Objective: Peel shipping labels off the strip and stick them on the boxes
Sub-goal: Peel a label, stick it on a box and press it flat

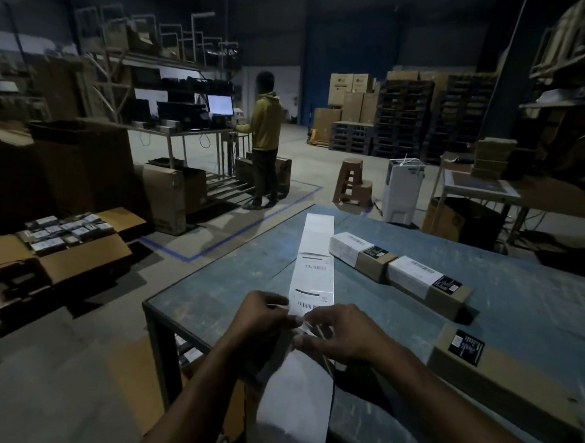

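The long white paper strip of shipping labels lies along the blue-grey metal table, its near end hanging off the edge. The left hand pinches the strip; the right hand pinches a label corner. Peel slowly and low to avoid creases. The unlabelled long brown cardboard box waits just right.

The print on the label strip is too small to read. Both hands hide the strip's edge, and its lower end leaves the picture.
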{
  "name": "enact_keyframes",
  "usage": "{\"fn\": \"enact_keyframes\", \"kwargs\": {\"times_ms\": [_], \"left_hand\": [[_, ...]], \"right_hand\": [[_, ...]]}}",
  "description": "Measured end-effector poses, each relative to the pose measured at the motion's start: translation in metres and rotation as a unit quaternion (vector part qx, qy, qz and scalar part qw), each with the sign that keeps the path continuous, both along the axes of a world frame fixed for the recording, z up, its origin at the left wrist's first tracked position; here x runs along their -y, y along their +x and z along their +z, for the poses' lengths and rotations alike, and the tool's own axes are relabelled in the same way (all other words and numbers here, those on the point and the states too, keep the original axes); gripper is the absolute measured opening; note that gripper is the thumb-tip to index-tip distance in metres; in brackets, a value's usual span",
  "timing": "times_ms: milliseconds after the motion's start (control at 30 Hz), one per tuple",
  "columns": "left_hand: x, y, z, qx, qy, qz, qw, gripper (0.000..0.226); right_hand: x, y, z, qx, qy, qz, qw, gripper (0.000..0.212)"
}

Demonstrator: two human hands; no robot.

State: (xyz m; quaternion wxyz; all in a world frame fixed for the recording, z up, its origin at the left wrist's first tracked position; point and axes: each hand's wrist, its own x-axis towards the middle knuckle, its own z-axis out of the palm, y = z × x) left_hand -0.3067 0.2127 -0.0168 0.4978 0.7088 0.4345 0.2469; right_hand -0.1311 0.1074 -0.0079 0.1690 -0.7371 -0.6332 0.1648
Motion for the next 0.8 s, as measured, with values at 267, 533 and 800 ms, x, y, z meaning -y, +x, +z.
{"fn": "enact_keyframes", "kwargs": {"times_ms": [267,533,800], "left_hand": [[-0.013,-0.01,-0.012,0.148,-0.083,-0.043,0.985,0.041],[-0.012,-0.009,-0.022,0.188,-0.066,-0.067,0.978,0.039],[-0.013,-0.003,-0.025,0.127,0.025,-0.035,0.991,0.019]], "right_hand": [[-0.003,0.009,0.013,-0.049,0.04,0.006,0.998,0.065],[-0.011,0.001,0.013,-0.023,0.098,0.004,0.995,0.047],[-0.024,-0.008,0.009,0.014,0.109,-0.014,0.994,0.052]]}}
